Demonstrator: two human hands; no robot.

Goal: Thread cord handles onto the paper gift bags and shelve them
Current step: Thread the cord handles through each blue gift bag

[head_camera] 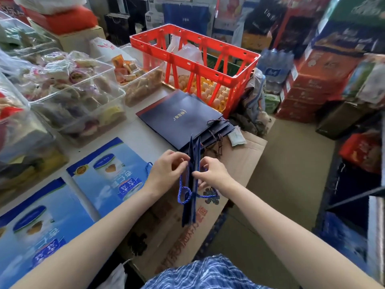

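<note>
One navy gift bag [191,184] is held edge-on above the cardboard box [239,159], pinched at its top by the left hand [166,170] and the right hand [212,172], each grip closed on it. A blue cord [184,192] hangs looped from it, so threading is judged under way. A stack of flat navy bags [183,119] lies on the desk [133,132] beyond, some with cords already visible, and none is seen shelved.

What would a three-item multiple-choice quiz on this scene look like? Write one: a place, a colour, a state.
1. Where is the stack of navy bags?
A. inside the red crate
B. on the table before the red crate
C. on the floor

2. What colour is the cord?
A. blue
B. red
C. white

3. What are the hands doing?
A. resting open
B. both pinching at the upright bag
C. lifting the crate

Key: 1 B, the stack lies flat before the crate; 2 A, a blue loop hangs; 3 B, left hand and right hand flank the bag.
</note>
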